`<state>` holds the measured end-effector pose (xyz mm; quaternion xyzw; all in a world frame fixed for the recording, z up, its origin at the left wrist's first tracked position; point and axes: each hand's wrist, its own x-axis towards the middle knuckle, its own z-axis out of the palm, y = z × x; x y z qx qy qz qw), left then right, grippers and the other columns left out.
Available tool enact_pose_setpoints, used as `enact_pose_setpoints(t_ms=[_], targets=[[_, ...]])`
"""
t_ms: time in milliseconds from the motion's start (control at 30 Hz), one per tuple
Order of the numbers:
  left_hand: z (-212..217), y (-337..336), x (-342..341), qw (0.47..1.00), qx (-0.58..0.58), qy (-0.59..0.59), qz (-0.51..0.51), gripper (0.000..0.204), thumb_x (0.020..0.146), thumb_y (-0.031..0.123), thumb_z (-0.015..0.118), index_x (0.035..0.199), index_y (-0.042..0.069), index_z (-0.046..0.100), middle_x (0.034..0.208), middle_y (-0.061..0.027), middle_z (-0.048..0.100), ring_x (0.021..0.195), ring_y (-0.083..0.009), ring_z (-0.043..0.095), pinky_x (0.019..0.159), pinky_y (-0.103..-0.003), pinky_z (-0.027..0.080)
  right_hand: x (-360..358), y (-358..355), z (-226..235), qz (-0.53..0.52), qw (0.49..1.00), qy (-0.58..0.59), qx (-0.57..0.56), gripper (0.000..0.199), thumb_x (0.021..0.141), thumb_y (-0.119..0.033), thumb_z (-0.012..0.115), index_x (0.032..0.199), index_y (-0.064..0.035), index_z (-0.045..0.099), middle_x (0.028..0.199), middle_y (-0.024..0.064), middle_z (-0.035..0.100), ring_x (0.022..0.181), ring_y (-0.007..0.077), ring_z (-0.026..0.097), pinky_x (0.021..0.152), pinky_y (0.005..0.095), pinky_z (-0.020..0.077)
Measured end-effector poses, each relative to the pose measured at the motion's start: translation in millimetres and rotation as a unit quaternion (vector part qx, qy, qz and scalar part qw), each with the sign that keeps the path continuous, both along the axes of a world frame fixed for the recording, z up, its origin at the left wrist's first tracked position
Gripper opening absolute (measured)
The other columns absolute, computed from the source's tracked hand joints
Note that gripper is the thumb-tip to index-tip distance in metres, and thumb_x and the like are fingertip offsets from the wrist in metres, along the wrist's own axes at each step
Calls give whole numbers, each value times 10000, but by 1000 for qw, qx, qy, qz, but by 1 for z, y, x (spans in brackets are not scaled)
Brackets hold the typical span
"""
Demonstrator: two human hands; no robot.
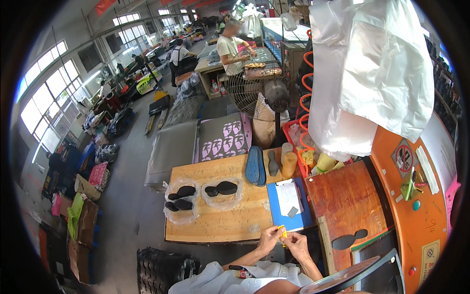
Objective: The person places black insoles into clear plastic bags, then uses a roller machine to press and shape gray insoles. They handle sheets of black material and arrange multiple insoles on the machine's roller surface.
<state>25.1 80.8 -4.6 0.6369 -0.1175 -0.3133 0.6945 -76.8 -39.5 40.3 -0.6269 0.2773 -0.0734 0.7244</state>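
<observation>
Your two hands meet at the near edge of the blue clipboard (276, 208) — left hand (269, 240) with thumb and fingers narrowed on a small yellow thing (283, 234), right hand (296, 245) pinching it from the other side. Exact kind of that yellow thing: too small to tell. The clipboard lies on the wooden table (220, 223), white paper (288, 195) on top of it, a small grey card (293, 212) on the paper. Left of the clipboard, two clear bags (223, 200), each with black pads (226, 187) on or in it, which of the two you cannot tell. Beyond its far left corner, blue insoles (255, 166); beyond its far edge, a tan cylinder (289, 165). Right of it and nearer you, a black sole shape (343, 242) — well apart from your hands. Farther beyond the clipboard stands a fan (276, 95).
</observation>
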Motion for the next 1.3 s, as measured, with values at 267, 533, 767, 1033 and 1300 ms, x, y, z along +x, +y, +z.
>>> enact_pose_setpoints(t_ms=[267,533,767,1033,1300], targets=[[33,-6,9,995,-45,76,50,147,986,159,752,976,12,749,914,20,718,808,-52,626,715,-251,522,10,-10,19,3,989,-18,-144,312,1003,-248,720,895,45,705,675,-33,518,696,39,453,564,281,416],[72,-8,4,981,-152,119,15,282,1051,155,657,1227,-64,675,1115,-92,730,937,-122,673,830,-274,548,7,-9,46,-102,992,-63,-29,264,1045,-195,673,1021,59,739,736,-34,595,683,28,465,570,245,385],[70,-8,-7,981,-130,111,-88,308,1040,131,661,1279,-64,657,1119,-113,735,940,-137,687,832,-298,572,1,-15,49,-143,987,-70,1,245,1042,-170,679,1032,70,730,757,-13,650,704,30,538,595,237,443],[68,-12,-10,988,-103,94,-62,311,1036,143,669,1256,-77,662,1079,-89,739,930,-112,673,851,-276,543,-7,-17,56,-126,989,-77,-24,283,1004,-171,728,1158,65,704,909,41,722,746,59,606,642,242,513],[77,-17,-9,990,-97,78,-67,317,1047,130,642,1282,-84,642,1170,-110,721,1025,-131,673,912,-284,530,-13,-18,54,-119,989,-78,-35,245,1011,-136,717,1139,73,729,793,7,692,678,27,518,597,217,433]])
